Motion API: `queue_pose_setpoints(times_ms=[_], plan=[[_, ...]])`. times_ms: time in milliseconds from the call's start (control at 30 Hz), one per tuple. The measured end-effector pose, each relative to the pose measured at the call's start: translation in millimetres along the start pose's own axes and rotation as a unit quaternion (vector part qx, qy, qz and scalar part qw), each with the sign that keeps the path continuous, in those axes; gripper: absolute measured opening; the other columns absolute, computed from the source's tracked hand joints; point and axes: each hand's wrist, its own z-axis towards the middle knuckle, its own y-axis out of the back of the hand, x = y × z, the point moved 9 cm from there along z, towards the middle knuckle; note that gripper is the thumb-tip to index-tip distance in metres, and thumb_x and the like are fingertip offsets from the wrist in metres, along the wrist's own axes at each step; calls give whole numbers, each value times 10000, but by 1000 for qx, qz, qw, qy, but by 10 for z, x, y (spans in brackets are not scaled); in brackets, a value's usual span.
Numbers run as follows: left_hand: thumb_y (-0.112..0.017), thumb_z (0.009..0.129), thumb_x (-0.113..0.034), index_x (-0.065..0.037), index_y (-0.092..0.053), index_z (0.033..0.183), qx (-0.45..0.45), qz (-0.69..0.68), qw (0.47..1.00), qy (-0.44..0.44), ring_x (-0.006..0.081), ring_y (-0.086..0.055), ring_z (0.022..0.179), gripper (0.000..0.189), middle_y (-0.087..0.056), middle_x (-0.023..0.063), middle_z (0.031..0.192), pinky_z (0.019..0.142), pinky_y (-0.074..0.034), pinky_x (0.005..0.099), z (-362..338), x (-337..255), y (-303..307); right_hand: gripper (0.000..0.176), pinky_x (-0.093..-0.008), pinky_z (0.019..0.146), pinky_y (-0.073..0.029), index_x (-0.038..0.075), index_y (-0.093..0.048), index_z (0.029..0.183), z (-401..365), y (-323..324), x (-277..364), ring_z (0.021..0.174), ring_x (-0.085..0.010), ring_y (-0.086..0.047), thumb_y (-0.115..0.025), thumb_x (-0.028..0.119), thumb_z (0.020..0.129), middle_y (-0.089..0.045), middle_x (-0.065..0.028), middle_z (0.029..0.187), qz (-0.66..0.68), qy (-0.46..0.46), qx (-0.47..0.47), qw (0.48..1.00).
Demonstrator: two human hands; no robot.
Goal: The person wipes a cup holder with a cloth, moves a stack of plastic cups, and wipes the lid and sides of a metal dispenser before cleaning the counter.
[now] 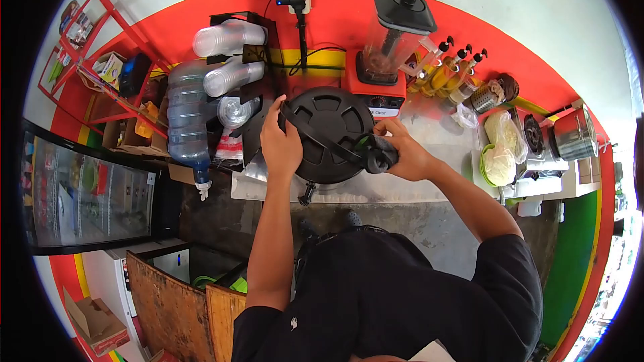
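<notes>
A round black drink dispenser [320, 104] with a ribbed lid stands at the front of the metal counter, seen from above. Its strap-like carry handle [315, 135] slants across the lid, and a small black tap [307, 194] juts out toward me. My left hand [280, 142] is closed on the left side of the dispenser, fingertips by the handle's upper end. At the right edge, my right hand [406, 153] has its fingers curled round a dark, bunched piece [380, 154] with a green tint, beside the handle's lower end. I cannot tell what that piece is.
Behind the dispenser stands a red-based blender [386, 47]. Pump bottles [446, 74] line the wall to its right. Stacked plastic cups [231, 37] and a large water bottle [189, 117] are at left. Far right are a green bowl [488, 173] and a metal pot [575, 135].
</notes>
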Motion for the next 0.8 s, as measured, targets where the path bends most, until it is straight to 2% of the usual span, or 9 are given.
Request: queue_pose_setpoints(times_ms=[100, 267, 333, 367, 467, 500, 567, 700, 800], plan=[[-615, 930, -10, -14, -658, 1331, 1, -66, 995, 73, 399, -681, 1202, 403, -721, 223, 1251, 1037, -513, 434, -18, 11, 30, 421, -441, 1088, -376, 56, -724, 1130, 24, 8, 204, 1198, -337, -460, -845, 134, 734, -497, -111, 1224, -28, 6, -11, 1000], [-644, 904, -5, 9, -696, 1281, -36, -95, 993, 56, 401, -700, 1172, 381, -733, 234, 1227, 1019, -525, 434, -58, 116, 16, 395, -422, 1073, -395, 33, -719, 1135, 271, -149, 564, 1179, -328, -482, -841, 117, 768, -505, -122, 1210, 17, 0, 19, 1000], [-651, 905, -12, 7, -698, 1285, -47, -84, 995, 40, 410, -701, 1158, 383, -733, 236, 1222, 1012, -528, 437, -53, 40, 74, 349, -337, 999, -459, -8, -678, 1101, 429, -145, 565, 1105, -222, -574, -839, 127, 822, -566, -109, 1176, 108, -60, 3, 992], [-658, 905, -19, 4, -701, 1288, -49, -74, 996, 20, 420, -701, 1143, 386, -734, 238, 1218, 1005, -532, 440, -50, -21, 90, 349, -337, 999, -459, -8, -678, 1101, 529, -150, 668, 1105, -222, -574, -839, 127, 822, -566, -109, 1176, 106, -54, 12, 993], [-692, 912, -49, -1, -702, 1299, -53, -61, 997, 21, 425, -704, 1114, 390, -736, 236, 1210, 986, -540, 445, -39, -29, 97, 315, -320, 885, -520, -14, -706, 1117, 756, -173, 490, 956, -168, -682, -796, 179, 884, -747, -90, 1035, 224, -237, -35, 945], [-702, 914, -58, -4, -701, 1304, -51, -58, 997, 11, 421, -707, 1111, 394, -738, 233, 1210, 983, -541, 445, -44, -50, 103, 315, -320, 885, -520, -14, -706, 1117, 873, -158, 491, 956, -168, -682, -796, 179, 884, -747, -90, 1035, 222, -234, -30, 946], [-715, 913, -68, -9, -706, 1298, -58, -62, 996, 15, 416, -708, 1116, 390, -740, 227, 1209, 984, -542, 448, -46, -73, 163, 306, -313, 810, -554, 0, -744, 1101, 1066, -281, 401, 861, -168, -714, -794, 199, 874, -760, -97, 979, 346, -315, 23, 883], [-729, 904, -77, -19, -674, 1349, -38, -39, 997, 62, 415, -702, 1137, 452, -741, 212, 1227, 992, -538, 472, -82, -14, 126, 320, -338, 722, -575, -7, -758, 1054, 1523, -276, 328, 756, -205, -726, -784, 210, 821, -763, -96, 933, 287, -413, 58, 863], [-739, 898, -85, -33, -604, 1435, -42, -33, 997, 57, 414, -700, 1143, 556, -741, 198, 1245, 994, -533, 485, -79, 16, 121, 336, -364, 720, -570, -5, -755, 1059, 1844, -390, 151, 817, -229, -719, -784, 198, 793, -749, -109, 1017, 214, -417, 86, 879]])
